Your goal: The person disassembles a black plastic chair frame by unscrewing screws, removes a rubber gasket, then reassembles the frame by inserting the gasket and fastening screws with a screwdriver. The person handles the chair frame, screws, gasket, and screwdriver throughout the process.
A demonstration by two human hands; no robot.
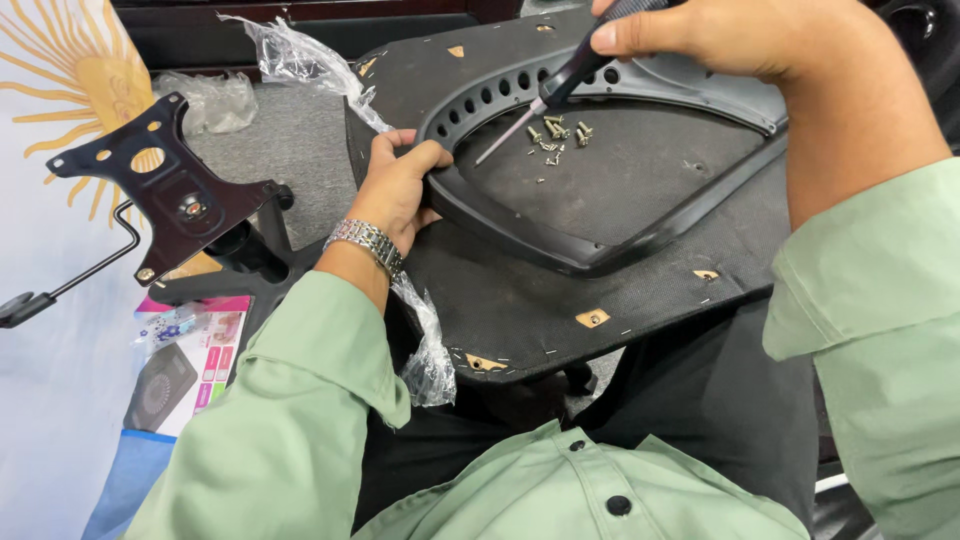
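Note:
An upturned chair seat [520, 300], its black fabric underside up, rests across my lap. A black curved plastic armrest frame [560, 245] with a row of holes lies on it. My left hand [395, 190], with a metal watch at the wrist, grips the frame's left bend. My right hand [720, 35] holds a black-handled screwdriver [560, 85] at the top, its thin shaft pointing down-left inside the frame. Several small screws [555, 135] lie loose on the fabric just right of the tip.
A black metal chair mechanism plate [170, 190] with a lever stands on the floor at left. Clear plastic wrap [300, 55] hangs off the seat's left edge. A pink and white box [185, 365] lies below the plate, on a white and blue cloth.

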